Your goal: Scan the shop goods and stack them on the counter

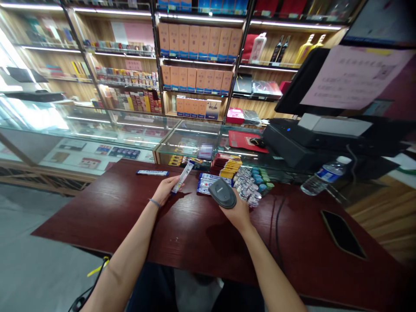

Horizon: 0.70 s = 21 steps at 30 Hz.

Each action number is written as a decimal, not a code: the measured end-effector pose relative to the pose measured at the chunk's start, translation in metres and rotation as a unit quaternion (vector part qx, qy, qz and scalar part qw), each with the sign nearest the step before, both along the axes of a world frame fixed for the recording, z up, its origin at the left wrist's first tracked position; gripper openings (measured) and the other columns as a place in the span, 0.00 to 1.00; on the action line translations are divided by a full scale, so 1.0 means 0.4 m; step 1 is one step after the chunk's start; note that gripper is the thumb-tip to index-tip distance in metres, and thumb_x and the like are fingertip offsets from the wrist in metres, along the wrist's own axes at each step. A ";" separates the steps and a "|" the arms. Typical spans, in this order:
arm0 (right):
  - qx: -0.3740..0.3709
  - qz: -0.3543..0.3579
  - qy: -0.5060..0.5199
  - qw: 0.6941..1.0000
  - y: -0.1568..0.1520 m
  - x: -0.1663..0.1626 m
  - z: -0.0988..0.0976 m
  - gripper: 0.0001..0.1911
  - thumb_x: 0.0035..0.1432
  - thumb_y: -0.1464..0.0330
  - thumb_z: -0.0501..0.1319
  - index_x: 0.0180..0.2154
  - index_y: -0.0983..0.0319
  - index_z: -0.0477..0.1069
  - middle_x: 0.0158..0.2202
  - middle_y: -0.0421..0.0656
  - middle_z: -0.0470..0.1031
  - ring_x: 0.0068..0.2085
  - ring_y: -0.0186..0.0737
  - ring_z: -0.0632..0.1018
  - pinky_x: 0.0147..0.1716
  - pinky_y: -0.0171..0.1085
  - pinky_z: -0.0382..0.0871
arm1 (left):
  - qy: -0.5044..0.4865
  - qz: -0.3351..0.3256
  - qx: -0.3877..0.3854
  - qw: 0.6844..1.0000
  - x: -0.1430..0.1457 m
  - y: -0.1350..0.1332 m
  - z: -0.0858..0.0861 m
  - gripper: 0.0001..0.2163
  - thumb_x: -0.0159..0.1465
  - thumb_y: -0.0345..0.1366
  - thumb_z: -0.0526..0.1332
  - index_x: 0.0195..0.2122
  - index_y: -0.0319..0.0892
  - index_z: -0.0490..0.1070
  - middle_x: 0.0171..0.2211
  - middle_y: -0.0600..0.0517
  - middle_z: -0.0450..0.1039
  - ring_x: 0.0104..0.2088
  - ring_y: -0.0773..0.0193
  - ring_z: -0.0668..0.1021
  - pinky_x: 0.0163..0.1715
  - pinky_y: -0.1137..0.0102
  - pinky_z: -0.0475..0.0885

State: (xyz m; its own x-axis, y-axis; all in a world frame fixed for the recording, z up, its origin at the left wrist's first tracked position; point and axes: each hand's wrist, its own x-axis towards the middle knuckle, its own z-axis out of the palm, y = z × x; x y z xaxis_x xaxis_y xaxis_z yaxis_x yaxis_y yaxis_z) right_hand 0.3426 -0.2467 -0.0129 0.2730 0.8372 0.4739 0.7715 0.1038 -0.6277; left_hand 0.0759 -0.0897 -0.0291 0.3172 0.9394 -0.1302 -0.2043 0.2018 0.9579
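My left hand (165,189) is closed on a slim blue-and-white packet (183,177), held up at a slant above the table. In my right hand (238,212) is a dark grey barcode scanner (222,193), its head toward the packet side; the handle is hidden by the scanner's head and my fingers. Another slim blue-and-white packet (152,173) lies flat on the table to the left. Just behind the scanner lies a group of similar blue-and-white packets (204,183), partly covered by it.
Beyond the scanner stand stacked red-and-yellow packs (229,164) and several rows of small silver-topped rolls (248,184). A water bottle (326,175), a phone (343,234) and a black cable (277,225) are on the right of the dark red table (195,234). A glass display counter (130,134) runs behind.
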 end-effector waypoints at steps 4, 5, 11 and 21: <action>0.087 -0.070 0.053 0.992 0.011 0.026 -0.014 0.27 0.48 0.59 0.67 0.50 0.60 0.70 0.37 0.47 0.82 0.41 0.52 0.83 0.39 0.43 0.77 | 0.065 -0.006 0.094 0.993 0.005 0.003 -0.009 0.29 0.56 0.50 0.69 0.55 0.39 0.75 0.48 0.43 0.79 0.45 0.54 0.81 0.47 0.61 0.76; 0.109 -0.089 0.064 0.988 0.013 0.032 -0.015 0.28 0.48 0.59 0.67 0.50 0.61 0.70 0.38 0.48 0.82 0.42 0.53 0.83 0.40 0.45 0.77 | 0.104 -0.003 0.138 0.985 0.008 0.003 -0.010 0.28 0.57 0.50 0.68 0.54 0.40 0.75 0.49 0.44 0.79 0.48 0.52 0.80 0.51 0.59 0.74; 0.165 -0.149 0.111 0.969 0.021 0.070 -0.011 0.32 0.48 0.57 0.68 0.53 0.66 0.70 0.41 0.54 0.82 0.41 0.55 0.83 0.42 0.48 0.77 | 0.293 0.011 0.403 0.867 0.065 -0.018 0.001 0.19 0.66 0.45 0.60 0.56 0.45 0.74 0.54 0.47 0.76 0.55 0.54 0.77 0.59 0.58 0.68; 0.190 -0.187 0.191 0.945 0.024 0.116 -0.014 0.26 0.44 0.57 0.69 0.44 0.64 0.74 0.35 0.51 0.83 0.37 0.54 0.83 0.39 0.48 0.78 | 0.391 -0.108 0.582 0.705 0.262 -0.012 0.027 0.13 0.68 0.33 0.56 0.51 0.42 0.76 0.49 0.45 0.78 0.49 0.56 0.78 0.53 0.62 0.73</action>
